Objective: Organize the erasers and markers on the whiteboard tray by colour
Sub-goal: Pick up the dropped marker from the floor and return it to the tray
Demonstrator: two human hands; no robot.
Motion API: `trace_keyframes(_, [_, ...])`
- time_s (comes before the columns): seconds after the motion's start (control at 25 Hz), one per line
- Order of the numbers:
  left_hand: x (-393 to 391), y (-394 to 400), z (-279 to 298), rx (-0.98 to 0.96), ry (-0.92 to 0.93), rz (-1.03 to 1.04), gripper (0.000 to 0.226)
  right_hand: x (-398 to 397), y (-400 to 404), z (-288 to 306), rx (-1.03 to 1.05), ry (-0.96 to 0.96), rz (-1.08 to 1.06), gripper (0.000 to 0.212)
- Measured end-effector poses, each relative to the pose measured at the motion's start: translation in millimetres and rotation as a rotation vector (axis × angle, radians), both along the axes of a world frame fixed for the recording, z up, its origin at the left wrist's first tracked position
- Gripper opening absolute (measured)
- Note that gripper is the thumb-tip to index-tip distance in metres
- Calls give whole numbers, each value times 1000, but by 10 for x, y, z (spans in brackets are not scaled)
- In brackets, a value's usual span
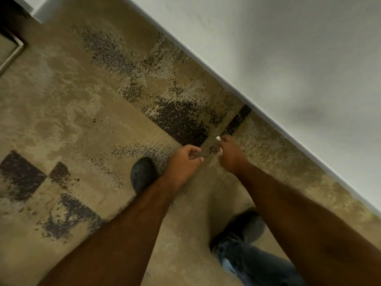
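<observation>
No whiteboard tray, marker or eraser is in view; the camera looks down at the floor. My left hand (183,164) reaches forward over the carpet with its fingers loosely curled and apart, holding nothing. My right hand (231,153) is just to its right, a small gap between them, fingers bent downward, with white spots at the fingertips and no object visible in it. Both bare forearms run in from the bottom of the frame.
Patterned beige and dark carpet (82,120) covers the floor. A white wall (288,58) with a baseboard runs diagonally along the right. My two dark shoes (142,174) (249,226) stand on the carpet below the arms. A dark frame edge (12,48) sits at far left.
</observation>
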State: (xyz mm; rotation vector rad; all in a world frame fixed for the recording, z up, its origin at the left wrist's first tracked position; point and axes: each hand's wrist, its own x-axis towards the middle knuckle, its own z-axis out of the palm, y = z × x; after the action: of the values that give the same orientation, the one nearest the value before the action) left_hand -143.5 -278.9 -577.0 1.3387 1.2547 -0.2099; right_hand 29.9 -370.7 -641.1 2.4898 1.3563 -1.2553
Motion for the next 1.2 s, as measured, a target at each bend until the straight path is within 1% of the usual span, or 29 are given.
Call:
trace_keyframes(0.08, [72,-73,428,24,14,13,28,-16,-69,669,216,131,-160,64])
trace_keyframes(0.2, [295,-129,1271,100,-79,61,19,-43,-172,1872,408,262,-301,66])
trace_keyframes(0.24, [374,-139,1548,127,-122,59,21,-42,-214,2264,458,286,-327,65])
trace_keyframes(0.32, [458,-172,1973,173,-154,20,32,-86,-284,2930,533,329,-365,62])
trace_keyframes(0.4, [541,-177,2512,197,-228,-6,35,-75,-342,3617,595,326,-437,60])
trace_keyframes(0.48, [563,-169,3082,240,-328,-32,35,-82,-392,4277,655,272,-547,59])
trace_keyframes(0.6, [643,-131,3820,352,-422,-36,39,-42,-523,5098,778,237,-792,61])
trace_keyframes(0.68, [734,-116,4221,351,-450,-1,36,1,-636,5513,920,254,-914,60])
trace_keyframes(0.76, [900,-91,4570,346,-488,-33,30,112,-753,5833,1036,202,-982,54])
trace_keyframes(0.88, [1269,-24,5047,397,-524,-230,21,375,-917,6170,1084,109,-1062,45])
trace_keyframes(0.96, [1559,15,5268,438,-562,-362,22,578,-1003,6324,1082,105,-1180,35])
trace_keyframes(1.0, [1674,14,5365,422,-572,-381,25,668,-1035,6386,1076,102,-1218,30])
trace_keyframes(1.04, [1784,6,5487,374,-586,-355,28,754,-1064,6475,1075,89,-1242,26])
trace_keyframes(1.12, [1964,7,5689,206,-619,-233,33,899,-1084,6629,1068,54,-1254,19])
trace_keyframes(1.2, [2072,13,5848,74,-630,-145,31,950,-1093,6742,1066,23,-1272,16])
